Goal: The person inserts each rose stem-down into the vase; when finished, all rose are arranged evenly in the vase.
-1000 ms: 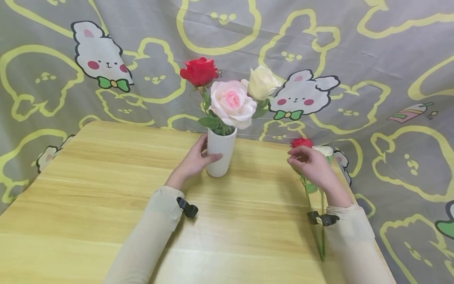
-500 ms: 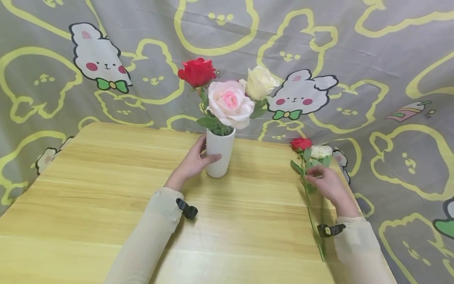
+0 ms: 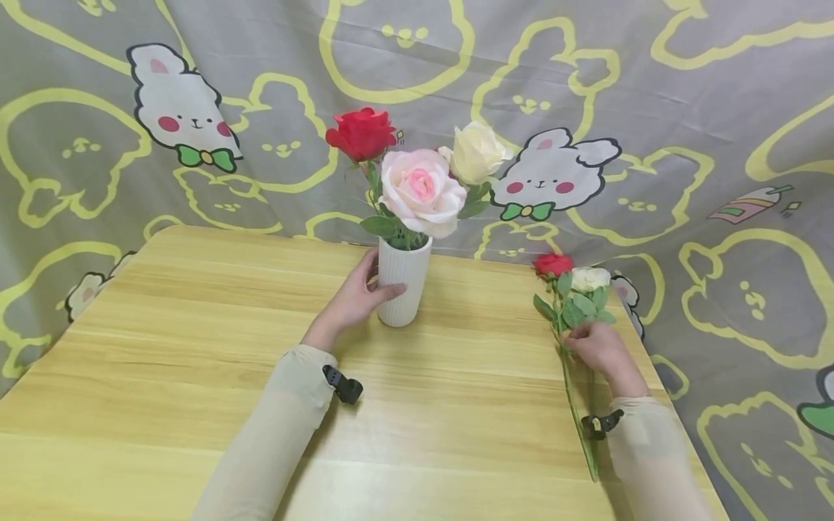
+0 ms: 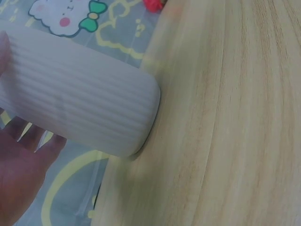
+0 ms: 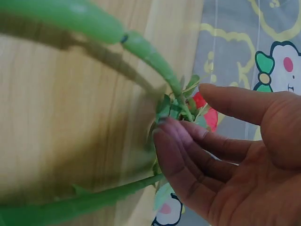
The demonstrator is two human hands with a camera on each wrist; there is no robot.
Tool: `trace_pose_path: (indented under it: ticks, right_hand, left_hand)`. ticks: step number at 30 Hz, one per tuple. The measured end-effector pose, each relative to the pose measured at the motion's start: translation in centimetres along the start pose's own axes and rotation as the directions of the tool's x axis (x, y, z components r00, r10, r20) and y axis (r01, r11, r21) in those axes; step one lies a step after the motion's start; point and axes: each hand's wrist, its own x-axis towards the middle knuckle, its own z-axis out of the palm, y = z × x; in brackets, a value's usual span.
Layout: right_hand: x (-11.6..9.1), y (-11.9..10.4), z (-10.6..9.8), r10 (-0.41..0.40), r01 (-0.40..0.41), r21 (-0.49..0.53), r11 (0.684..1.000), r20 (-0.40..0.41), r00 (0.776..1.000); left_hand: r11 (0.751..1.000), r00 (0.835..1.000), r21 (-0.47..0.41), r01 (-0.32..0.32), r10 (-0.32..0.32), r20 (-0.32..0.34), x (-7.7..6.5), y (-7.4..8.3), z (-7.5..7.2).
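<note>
This is an indoor spot with a homely look: a table (image 3: 456,405) with a pale wood-grain top stands by a grey fabric hanging (image 3: 430,119) that shows along the back and both sides. The hanging is printed with yellow animal outlines (image 3: 405,42) and white rabbits (image 3: 185,101) in green bows (image 3: 220,158), and a ribbed white vase (image 3: 412,268) of roses (image 3: 422,188) adds to the domestic air. Whether it is a room in a home or a curtained-off booth elsewhere cannot be told.
</note>
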Motion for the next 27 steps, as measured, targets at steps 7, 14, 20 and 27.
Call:
trace_pose_path:
  ticks: [7,14,20,27]
  right_hand:
    - [0.5,0.1,0.2,0.003,-0.002,-0.011,1.0,0.026,1.0]
    - [0.9,0.4,0.4,0.005,-0.006,0.008,1.0,0.027,1.0]
    - [0.8,0.5,0.0,-0.015,0.007,0.129,0.992,0.058,0.998]
    - [-0.1,-0.3,-0.9,-0.011,-0.032,0.38,0.924,0.11,0.994]
  left_hand:
    - [1.0,1.0,0.001,-0.009,0.009,-0.002,-0.6,1.3,0.1]
    - [1.0,1.0,0.0,-0.013,0.013,-0.001,-0.2,0.5,0.0]
    - [0.999,0.999,0.017,-0.032,0.032,-0.012,0.5,-1.5,-0.1]
    - [0.998,0.999,0.04,-0.042,0.043,-0.019,0.4,-1.8,0.0]
